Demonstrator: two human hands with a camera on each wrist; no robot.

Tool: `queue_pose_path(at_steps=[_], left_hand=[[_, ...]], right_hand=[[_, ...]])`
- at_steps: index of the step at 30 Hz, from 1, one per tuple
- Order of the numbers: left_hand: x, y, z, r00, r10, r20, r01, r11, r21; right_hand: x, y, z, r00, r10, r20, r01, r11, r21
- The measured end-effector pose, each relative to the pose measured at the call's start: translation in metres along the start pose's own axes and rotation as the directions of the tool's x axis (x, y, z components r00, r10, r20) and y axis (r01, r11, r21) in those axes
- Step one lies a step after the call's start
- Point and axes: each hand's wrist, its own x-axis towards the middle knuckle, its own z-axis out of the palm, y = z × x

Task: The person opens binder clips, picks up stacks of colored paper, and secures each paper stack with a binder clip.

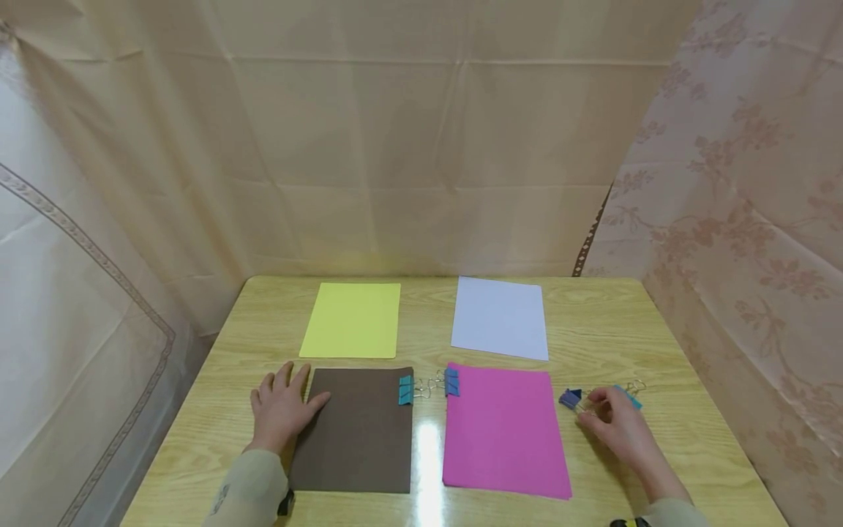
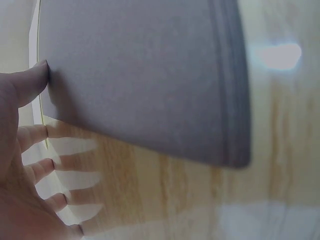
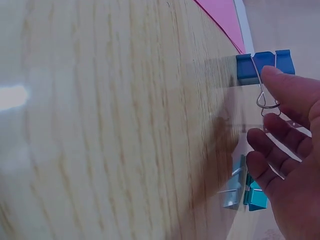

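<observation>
My right hand (image 1: 620, 426) pinches a dark blue binder clip (image 1: 570, 400) by its wire handles, just right of the magenta paper stack (image 1: 503, 432). In the right wrist view the clip's blue body (image 3: 246, 69) stands beyond the thumb. Close to the curled fingers lies a teal binder clip (image 3: 257, 199). My left hand (image 1: 282, 410) is spread at the left side of a dark brown paper stack (image 1: 356, 439); its thumb rests on that edge, the other fingers on the table. A teal clip (image 1: 405, 390) grips the brown stack's upper right edge.
Another blue binder clip (image 1: 451, 382) sits on the magenta stack's upper left edge, its handles close to the teal clip's. Behind lie yellow paper (image 1: 351, 320) and white paper (image 1: 500, 317). Curtains (image 1: 421, 146) surround the back and sides of the wooden table (image 1: 197, 439).
</observation>
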Motion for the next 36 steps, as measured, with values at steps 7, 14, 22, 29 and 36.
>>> queue_pose_path(at_steps=[7,14,22,29,36], left_hand=[[0.0006,-0.0005,0.0007,1.0,0.0,-0.001,0.0,1.0,0.0],[0.0011,-0.0017,0.0013,1.0,0.001,0.002,-0.001,1.0,-0.002],[0.001,-0.0019,0.0012,1.0,-0.003,0.005,0.003,1.0,0.005],[0.0,-0.0007,0.0001,1.0,-0.009,0.007,0.009,1.0,0.004],[-0.0001,-0.0005,0.0,1.0,-0.006,0.003,0.006,1.0,0.008]], right_hand=[[-0.0032,-0.0004,0.0013,0.995,-0.072,-0.071,0.074,0.997,0.029],[-0.0027,0.0004,0.0015,0.992,-0.097,-0.086,0.099,0.995,0.009],[-0.0012,0.0032,0.0012,0.995,-0.103,-0.009,0.103,0.995,0.016],[-0.0011,0.007,0.0022,0.99,-0.141,-0.016,0.141,0.99,0.009],[-0.0011,0.008,0.0036,0.984,-0.173,-0.048,0.173,0.985,0.001]])
